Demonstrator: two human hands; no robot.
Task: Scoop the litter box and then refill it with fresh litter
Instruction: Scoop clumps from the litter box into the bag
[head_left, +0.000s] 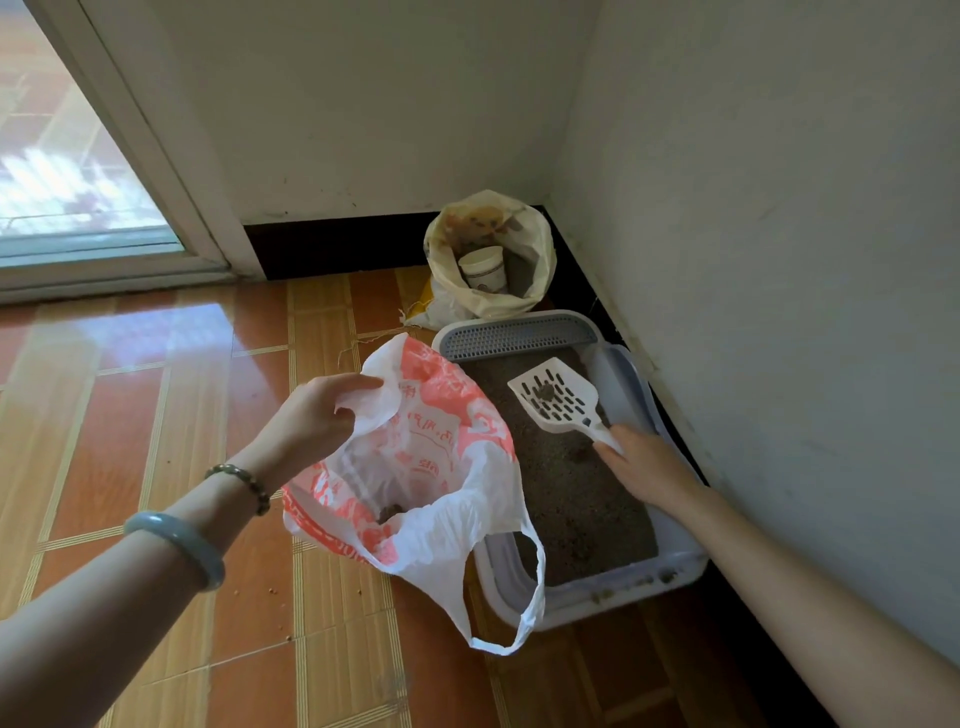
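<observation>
Above the litter box (675, 564) by the wall, mid-scooping, a clump (545, 391) is held on a scoop (553, 397) gripped by the right hand (649, 467), with a bag (431, 467) pinched open by the left hand (317, 415) for the tipping likely required next.

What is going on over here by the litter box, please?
A person is scooping the litter box. The right hand holds the white slotted scoop over the litter, a dark clump on it. The left hand holds a red-and-white plastic bag open beside the box, with dark waste already inside. A sack holding a white cup stands in the corner.
</observation>
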